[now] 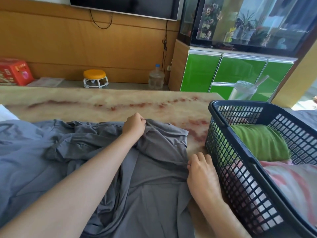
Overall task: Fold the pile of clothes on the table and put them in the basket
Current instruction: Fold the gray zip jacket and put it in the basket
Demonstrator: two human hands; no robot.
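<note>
A grey garment (154, 182) lies spread and rumpled on the marble table (103, 103), with more grey-blue cloth (22, 152) bunched to its left. My left hand (134, 126) pinches a fold at the garment's far edge. My right hand (202, 174) pinches its right edge, close beside the basket. The dark plastic basket (240, 169) stands at the right, holding a folded green item (260, 143) and a folded pink-and-white item (291, 182).
A clear tumbler with a straw (243, 91) stands just behind the basket. Beyond the table are a green cabinet (236, 73), a water jug (156, 78), an orange stool (95, 78) and a red box (15, 71).
</note>
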